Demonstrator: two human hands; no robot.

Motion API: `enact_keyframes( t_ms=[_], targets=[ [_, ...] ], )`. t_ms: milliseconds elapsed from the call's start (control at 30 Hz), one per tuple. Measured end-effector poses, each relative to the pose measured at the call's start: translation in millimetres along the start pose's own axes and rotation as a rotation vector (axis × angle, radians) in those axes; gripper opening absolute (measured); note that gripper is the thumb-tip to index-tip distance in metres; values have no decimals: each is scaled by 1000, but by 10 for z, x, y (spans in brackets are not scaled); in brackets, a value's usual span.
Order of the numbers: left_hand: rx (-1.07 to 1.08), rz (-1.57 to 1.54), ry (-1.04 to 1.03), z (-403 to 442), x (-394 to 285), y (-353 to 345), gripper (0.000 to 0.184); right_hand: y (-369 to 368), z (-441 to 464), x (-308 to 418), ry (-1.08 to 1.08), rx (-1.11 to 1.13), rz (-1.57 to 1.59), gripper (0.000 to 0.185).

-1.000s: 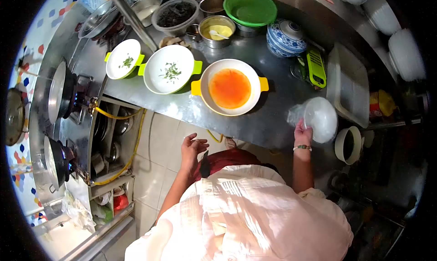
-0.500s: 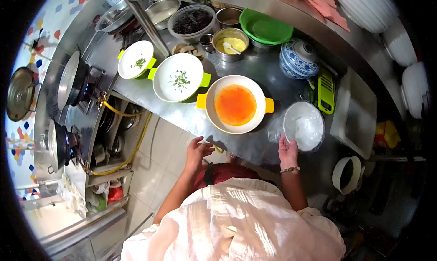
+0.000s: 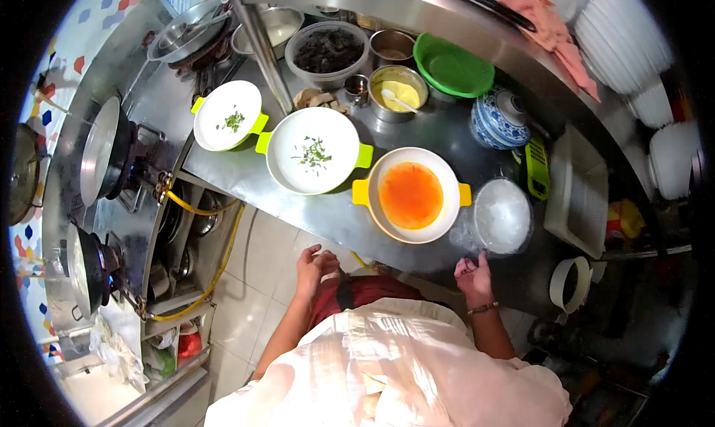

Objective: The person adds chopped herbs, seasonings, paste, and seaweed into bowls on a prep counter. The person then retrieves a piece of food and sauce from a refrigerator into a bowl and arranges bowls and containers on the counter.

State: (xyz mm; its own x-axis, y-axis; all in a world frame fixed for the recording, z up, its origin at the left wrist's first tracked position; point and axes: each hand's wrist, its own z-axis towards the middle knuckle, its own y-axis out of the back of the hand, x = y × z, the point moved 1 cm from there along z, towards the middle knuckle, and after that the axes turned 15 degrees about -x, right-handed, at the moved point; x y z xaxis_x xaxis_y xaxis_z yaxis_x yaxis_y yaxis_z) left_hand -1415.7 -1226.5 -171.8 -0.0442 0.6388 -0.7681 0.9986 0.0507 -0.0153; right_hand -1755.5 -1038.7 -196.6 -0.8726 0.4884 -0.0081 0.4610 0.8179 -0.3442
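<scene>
- Noted as done: white bowl (image 3: 503, 217) set down on the steel counter (image 3: 257, 185), just right of the yellow-handled casserole (image 3: 451, 196); apparently covered in clear film; cannot tell contents.
- Also done: orange-red liquid (image 3: 411, 196) in the yellow-handled casserole; chopped green herbs (image 3: 314, 153) strewn in the middle green-handled casserole (image 3: 287, 159) and, likewise, in the left green-handled casserole (image 3: 212, 133).
- Left undone, by judgement: clear film not yet off the bowl; no herbs discernible on the orange-red liquid.
- Right hand (image 3: 475, 279): just beside the bowl's near rim, fingers loosely curled, thumb apart, nothing visibly gripped; cannot tell whether touching the clear film.
- Left hand (image 3: 316, 272): short of the counter edge, fingers part-spread and lightly bent, nothing seen in grasp.
- Surface, toward the back: tub of dark food (image 3: 328, 78), steel bowl of yellow paste (image 3: 387, 116) with white spoon (image 3: 401, 99), green plastic bowl (image 3: 456, 64).
- Surface, right end: blue-and-white lidded pot (image 3: 500, 122), green slicer (image 3: 536, 166), rectangular tray (image 3: 585, 196).
- Room: tiled floor (image 3: 261, 259); wok (image 3: 83, 267) over blue flame at left; yellow hose (image 3: 216, 284); salmon cloth (image 3: 547, 29) and stacked white bowls (image 3: 622, 36) upper right.
</scene>
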Motion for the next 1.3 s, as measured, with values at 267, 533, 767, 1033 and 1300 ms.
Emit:
enact_keyframes(
  t_ms=[267,533,767,1033,1300],
  targets=[
    [17,17,39,573,-323,419,38,-795,-482,-1130,706,256,-869,15],
    [9,1,-56,809,-532,345,33,-2282,-416,-1732,1454,685,-1274,12],
    [-178,-30,-37,605,-393,443,37,-4375,635,-1796,1662,714,-1342,11],
    [-432,-81,11,337,-341,568,38,-5704,1820,-1997,2030,398,-1970,14],
    [-461,-96,86,346,-371,536,40,-5932,2239,-1976,2161,323,-2393,18]
  ],
)
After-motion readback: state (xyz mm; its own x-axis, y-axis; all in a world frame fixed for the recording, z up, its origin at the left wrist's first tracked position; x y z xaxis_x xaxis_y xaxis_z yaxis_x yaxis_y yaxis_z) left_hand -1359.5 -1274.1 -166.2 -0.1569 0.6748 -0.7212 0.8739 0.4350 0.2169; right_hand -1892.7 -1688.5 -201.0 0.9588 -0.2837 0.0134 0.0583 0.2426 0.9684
